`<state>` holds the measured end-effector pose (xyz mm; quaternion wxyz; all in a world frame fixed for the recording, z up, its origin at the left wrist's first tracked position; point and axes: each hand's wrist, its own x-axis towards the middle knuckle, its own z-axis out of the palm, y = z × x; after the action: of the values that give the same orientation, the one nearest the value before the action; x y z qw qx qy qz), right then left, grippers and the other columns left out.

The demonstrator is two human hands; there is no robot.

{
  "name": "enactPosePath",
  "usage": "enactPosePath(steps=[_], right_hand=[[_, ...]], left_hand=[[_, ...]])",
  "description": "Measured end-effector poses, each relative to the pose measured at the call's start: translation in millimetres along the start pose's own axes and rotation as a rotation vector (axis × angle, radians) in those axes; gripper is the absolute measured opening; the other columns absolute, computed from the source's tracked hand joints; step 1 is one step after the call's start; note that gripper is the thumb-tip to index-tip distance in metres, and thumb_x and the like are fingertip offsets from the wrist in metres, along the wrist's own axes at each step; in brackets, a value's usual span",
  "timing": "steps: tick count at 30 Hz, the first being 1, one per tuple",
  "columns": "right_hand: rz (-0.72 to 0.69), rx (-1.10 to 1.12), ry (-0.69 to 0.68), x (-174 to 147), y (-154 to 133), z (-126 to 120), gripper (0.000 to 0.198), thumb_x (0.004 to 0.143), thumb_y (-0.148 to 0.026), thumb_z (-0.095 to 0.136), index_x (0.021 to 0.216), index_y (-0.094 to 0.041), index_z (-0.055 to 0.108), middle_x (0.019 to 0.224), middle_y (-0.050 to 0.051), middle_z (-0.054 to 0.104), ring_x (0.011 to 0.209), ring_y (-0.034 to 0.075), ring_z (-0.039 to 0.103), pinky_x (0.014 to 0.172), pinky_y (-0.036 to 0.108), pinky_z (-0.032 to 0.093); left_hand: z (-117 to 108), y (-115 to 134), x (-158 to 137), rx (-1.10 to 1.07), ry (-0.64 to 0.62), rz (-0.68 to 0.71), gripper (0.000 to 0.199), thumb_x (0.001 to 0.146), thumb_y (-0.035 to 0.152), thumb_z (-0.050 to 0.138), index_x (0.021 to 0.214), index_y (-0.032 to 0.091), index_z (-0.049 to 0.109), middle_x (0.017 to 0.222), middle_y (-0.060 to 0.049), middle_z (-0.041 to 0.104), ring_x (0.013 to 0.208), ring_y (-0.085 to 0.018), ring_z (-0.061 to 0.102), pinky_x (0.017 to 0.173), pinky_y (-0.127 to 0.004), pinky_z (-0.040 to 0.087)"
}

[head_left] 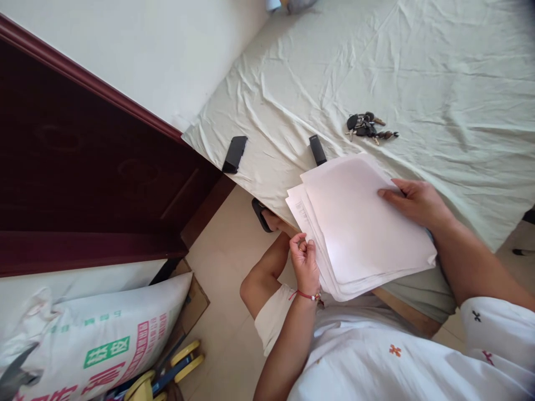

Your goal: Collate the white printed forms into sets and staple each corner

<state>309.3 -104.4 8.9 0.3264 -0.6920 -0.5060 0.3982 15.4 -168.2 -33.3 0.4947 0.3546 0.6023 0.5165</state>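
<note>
A loose stack of white paper sheets (359, 223) lies over the table's near edge and my lap, its layers slightly fanned out on the left. My left hand (304, 257) is at the stack's left edge, fingers curled in against the sheets. At the upper right edge, my right hand (418, 203) grips the paper, thumb on top and the other fingers mostly hidden beneath. Faint print shows on a lower sheet near the left corner. Just beyond the stack's top lies a small black box-shaped object (317, 149), its near end close to the paper.
On the pale green cloth (438, 72) lie a bunch of keys (368, 127) and a black rectangular device (234, 154) by the left edge. A dark red wooden panel (83, 145) stands at left. Below it are a printed white sack (104, 334) and a yellow-wheeled item (186, 362).
</note>
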Motion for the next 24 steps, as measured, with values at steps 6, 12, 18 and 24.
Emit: enactPosePath(steps=[6, 12, 18, 24], right_hand=[[0.077, 0.473, 0.193, -4.8, -5.1, -10.7, 0.029, 0.078, -0.042, 0.081, 0.095, -0.019, 0.078, 0.081, 0.005, 0.074, 0.059, 0.015, 0.062, 0.052, 0.026, 0.048], [0.106, 0.868, 0.286, -8.3, -18.0, -19.6, 0.022, 0.071, -0.030, 0.086, 0.090, -0.021, 0.079, 0.082, 0.004, 0.076, 0.059, 0.014, 0.064, 0.057, 0.028, 0.052], [0.107, 0.916, 0.250, -4.7, -18.4, -19.4, 0.022, 0.070, -0.031, 0.084, 0.089, -0.021, 0.078, 0.083, 0.003, 0.078, 0.062, 0.017, 0.068, 0.061, 0.030, 0.059], [0.122, 0.897, 0.233, -4.0, -20.3, -15.6, 0.022, 0.069, -0.030, 0.085, 0.087, -0.020, 0.077, 0.082, 0.003, 0.078, 0.061, 0.016, 0.069, 0.062, 0.030, 0.061]], left_hand=[[2.8, 13.2, 2.3, 0.089, -0.028, 0.076, 0.043, 0.089, 0.057, 0.069, 0.110, 0.023, 0.054, 0.075, 0.004, 0.055, 0.068, -0.011, 0.053, 0.068, -0.023, 0.044], [7.4, 29.9, 18.7, 0.238, -0.123, 0.137, 0.038, 0.089, 0.053, 0.070, 0.109, 0.022, 0.060, 0.070, 0.005, 0.047, 0.062, -0.010, 0.046, 0.061, -0.022, 0.040], [5.5, 23.2, 27.5, 0.313, -0.148, 0.085, 0.028, 0.093, 0.047, 0.065, 0.104, 0.022, 0.065, 0.093, -0.002, 0.066, 0.075, -0.013, 0.059, 0.072, -0.025, 0.048], [4.8, 23.9, 17.8, 0.329, -0.182, 0.084, 0.021, 0.089, 0.039, 0.069, 0.099, 0.021, 0.069, 0.088, -0.002, 0.068, 0.076, -0.014, 0.059, 0.074, -0.027, 0.048]])
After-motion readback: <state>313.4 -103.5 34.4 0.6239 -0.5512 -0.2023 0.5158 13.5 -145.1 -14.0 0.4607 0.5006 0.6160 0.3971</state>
